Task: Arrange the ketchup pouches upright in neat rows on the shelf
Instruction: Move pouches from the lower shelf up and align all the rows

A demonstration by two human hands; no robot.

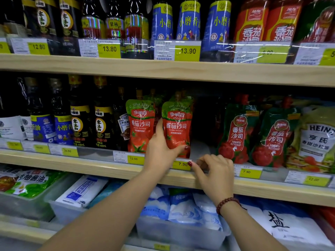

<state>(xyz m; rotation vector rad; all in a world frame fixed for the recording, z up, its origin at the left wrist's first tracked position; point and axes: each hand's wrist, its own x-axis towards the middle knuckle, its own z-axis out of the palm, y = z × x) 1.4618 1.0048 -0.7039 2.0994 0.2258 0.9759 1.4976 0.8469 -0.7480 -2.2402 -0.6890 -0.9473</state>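
A shop aisle, seen close; pale wood-look boards front each level, and the middle shelf (90,163) carries a clear rail of yellow price tags. The left hand (159,151) grips the lower part of a red ketchup pouch (176,127), fingers up its left edge and thumb across the bottom front; the pouch stands upright at the front of the middle shelf, just beside a second pouch (140,124) of the same kind on its left; both read "Tomato Ketchup" under Chinese characters and a green top. The right hand (215,171) rests at the shelf edge with fingers curled, one red-nailed fingertip by the 7.90 tag (182,164); whether it pinches anything cannot be told; a bead bracelet (226,203) circles its wrist. To the right, past a dark gap, stand green-and-red pouches (237,134) marked "TOMATO KETCHUP", then a Heinz pack (315,140); to the left, dark sauce bottles (101,124). The upper shelf (163,69) holds blue-labelled bottles (188,20) above tags reading 12.80, 13.80 and 13.90. Below, clear bins (181,232) hold white and blue bags.
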